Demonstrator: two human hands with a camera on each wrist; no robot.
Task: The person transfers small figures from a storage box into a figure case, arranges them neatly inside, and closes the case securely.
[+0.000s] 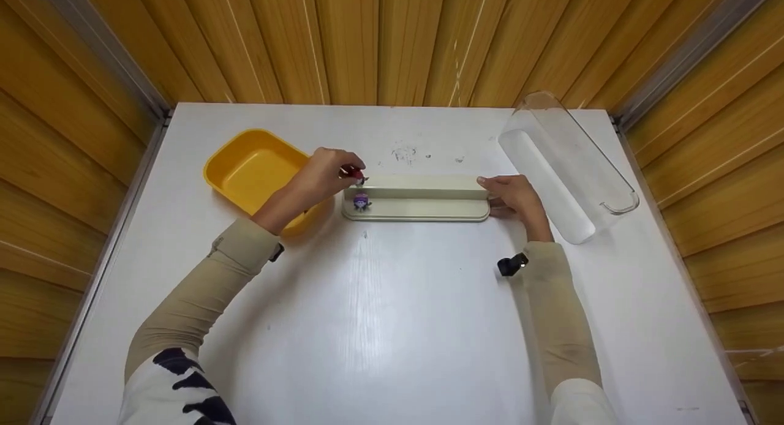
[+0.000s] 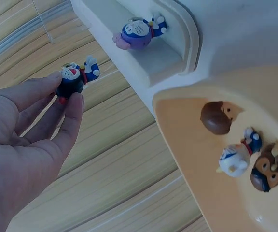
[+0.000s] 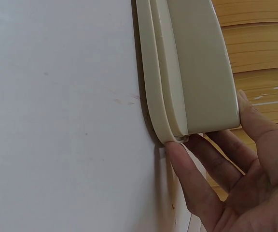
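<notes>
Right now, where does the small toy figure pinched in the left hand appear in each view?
Head: the toy figure sits at the left hand's fingertips, above the left end of the cream stand.
Left wrist: upper left, pinched between thumb and fingers.
Right wrist: not in it; only the right hand at the stand's end shows.
Shared landmark: the cream stand, seen in all three.

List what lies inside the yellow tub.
In the yellow tub: a brown figurine, a blue-and-white cat figurine and a brown owl-like figurine. The left hand hides part of it overhead.
</notes>
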